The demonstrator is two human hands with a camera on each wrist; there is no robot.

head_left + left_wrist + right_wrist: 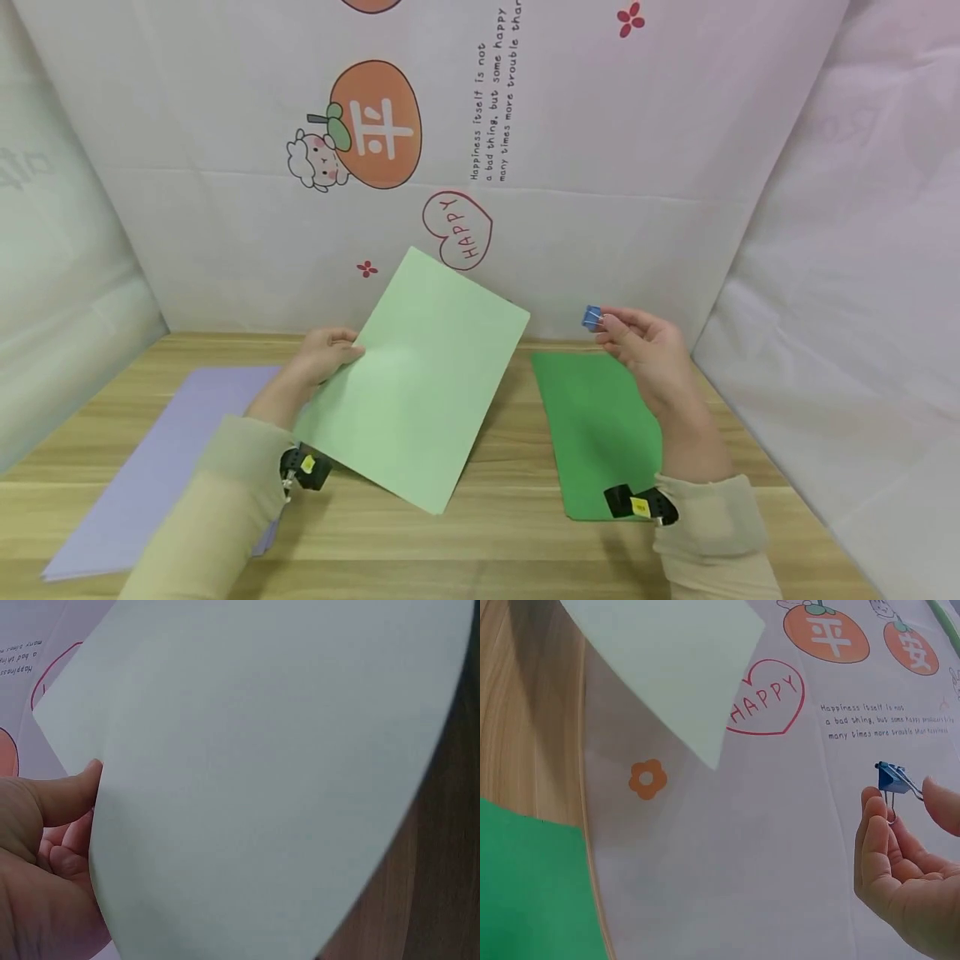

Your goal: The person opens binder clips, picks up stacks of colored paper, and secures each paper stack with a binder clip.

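My left hand (324, 360) pinches the left edge of a light green sheet of paper (427, 375), thumb on the near face. The sheet is tilted up above the table, and in the left wrist view it bows and fills most of the picture. Held up at the right, a small blue binder clip (592, 317) with wire handles sits at the fingertips of my right hand (651, 354). The right wrist view shows the clip's handles (891, 804) between thumb and fingers. The clip and the sheet are well apart.
Lilac paper (161, 467) in a stack lies at the table's left, partly under my left forearm. Dark green paper (600, 433) lies at the right, below my right hand. A printed white cloth (570, 150) hangs behind the wooden table (420, 558), with white cloth walls at both sides.
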